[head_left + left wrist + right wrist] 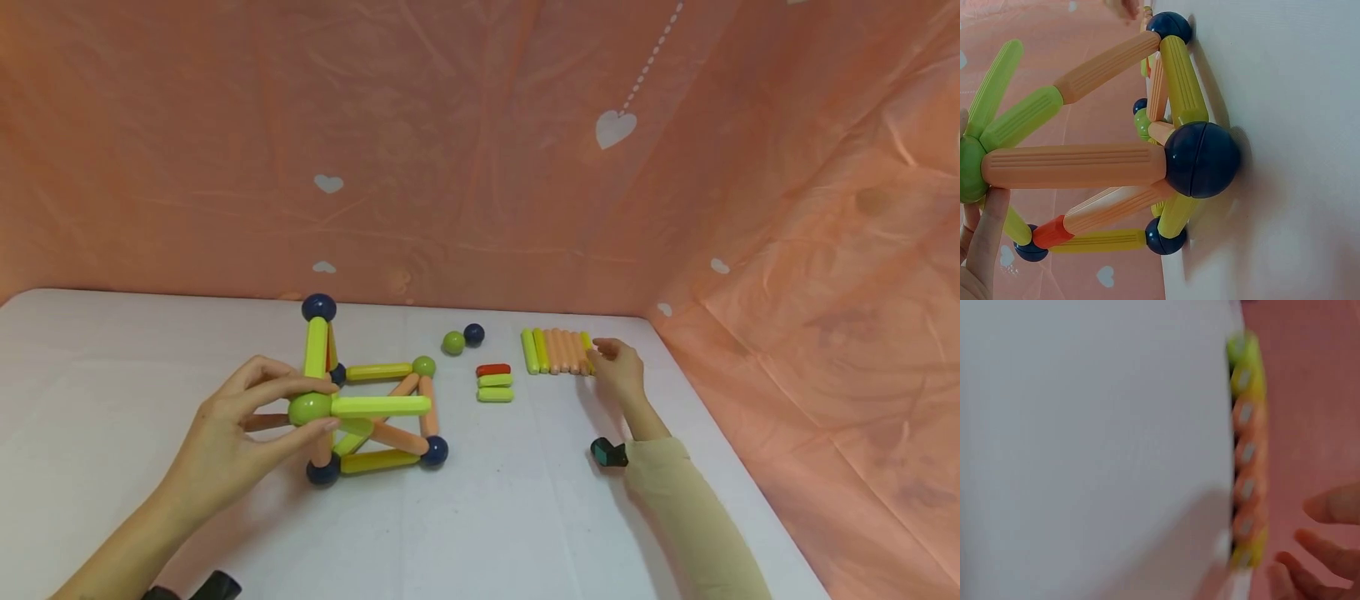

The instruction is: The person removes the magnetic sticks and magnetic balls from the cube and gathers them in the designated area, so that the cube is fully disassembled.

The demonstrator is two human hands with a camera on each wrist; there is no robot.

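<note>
My left hand [243, 412] pinches a green ball [310, 408] between thumb and fingers. That ball joins a frame of toy building sticks and balls standing on the table; a light green stick [381, 406] juts rightward from it. In the left wrist view, an orange stick [1075, 166] links the green ball to a dark blue ball [1202, 160] at the table. My right hand [621, 372] is at the right end of a row of sticks [564, 351]. Its fingers [1334, 505] are spread apart in the right wrist view, beside the blurred row, with nothing seen between them.
A loose green ball [453, 342] and a dark blue ball [474, 335] lie behind the frame. Short red and green sticks [495, 381] lie between the frame and the row. An orange cloth [480, 150] hangs along the back of the white table [517, 517].
</note>
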